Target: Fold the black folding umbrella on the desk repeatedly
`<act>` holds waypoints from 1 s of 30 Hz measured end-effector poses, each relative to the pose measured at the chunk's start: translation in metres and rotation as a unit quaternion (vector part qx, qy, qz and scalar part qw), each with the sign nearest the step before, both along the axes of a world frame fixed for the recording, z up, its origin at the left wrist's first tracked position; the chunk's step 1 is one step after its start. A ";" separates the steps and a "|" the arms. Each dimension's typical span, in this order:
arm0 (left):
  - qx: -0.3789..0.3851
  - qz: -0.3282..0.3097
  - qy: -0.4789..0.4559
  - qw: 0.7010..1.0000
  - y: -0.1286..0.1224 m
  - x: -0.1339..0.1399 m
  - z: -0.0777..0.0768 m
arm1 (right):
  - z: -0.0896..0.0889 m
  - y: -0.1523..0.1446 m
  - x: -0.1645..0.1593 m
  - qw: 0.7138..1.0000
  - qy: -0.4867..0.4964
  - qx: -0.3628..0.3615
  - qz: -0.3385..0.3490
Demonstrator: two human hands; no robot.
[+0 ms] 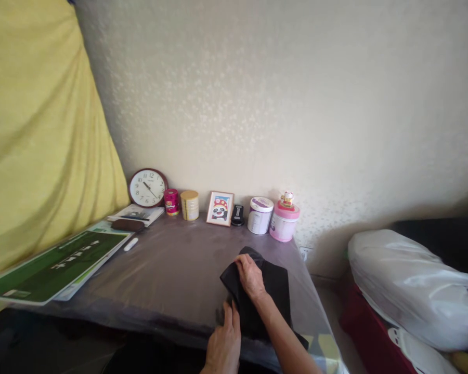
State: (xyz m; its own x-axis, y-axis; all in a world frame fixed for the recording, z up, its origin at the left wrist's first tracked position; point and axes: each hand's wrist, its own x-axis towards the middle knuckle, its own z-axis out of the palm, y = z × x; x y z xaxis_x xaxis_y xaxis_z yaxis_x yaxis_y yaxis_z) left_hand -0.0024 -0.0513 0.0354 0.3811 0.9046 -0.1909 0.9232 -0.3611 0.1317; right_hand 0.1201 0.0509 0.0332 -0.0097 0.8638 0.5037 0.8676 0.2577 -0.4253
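Note:
A black piece of folded cloth (275, 288) lies near the right front of the table; I cannot tell whether it is a garment. My right hand (251, 275) reaches over it, fingers closed on its upper left part, where the edge is lifted a little. Lower down, my left hand (224, 337) is beside the cloth's left edge. Its fingers are stretched out and their tips touch or nearly touch the fabric. The left thumb is hard to make out, and my right forearm covers part of the cloth.
On the covered table (171, 280) stand a clock (148, 188), a pink can (171, 202), a yellow tin (190, 205), a framed panda picture (220, 209) and lidded tubs (260, 216). Green boards (58, 265) lie left. A white bag (409, 285) sits right, beyond the table edge.

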 end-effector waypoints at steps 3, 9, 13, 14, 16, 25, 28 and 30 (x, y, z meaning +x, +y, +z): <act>-0.012 -0.004 -0.003 1.000 0.001 0.000 -0.005 | -0.009 0.003 -0.003 0.999 -0.027 -0.020 -0.009; -0.005 -0.021 -0.082 0.996 0.005 -0.017 -0.017 | -0.016 0.005 -0.002 0.998 -0.050 -0.023 0.004; 0.046 -0.094 -0.136 0.985 0.014 -0.021 -0.004 | -0.018 0.005 -0.002 0.998 -0.051 -0.027 0.001; 0.048 -0.118 -0.147 0.981 0.017 -0.020 -0.001 | -0.019 0.006 -0.002 0.998 -0.051 -0.030 0.002; 0.040 -0.147 -0.154 0.976 0.024 -0.016 -0.002 | -0.020 0.007 -0.002 0.998 -0.054 -0.035 0.006; 0.023 -0.140 -0.175 0.974 0.045 -0.005 -0.067 | -0.010 -0.001 0.006 0.995 -0.013 -0.013 0.096; 0.031 -0.133 -0.166 0.977 0.049 -0.001 -0.076 | -0.008 -0.002 0.014 0.983 -0.053 -0.041 0.173; 0.030 -0.125 -0.162 0.978 0.050 0.001 -0.079 | -0.009 0.002 0.021 0.980 -0.080 -0.064 0.172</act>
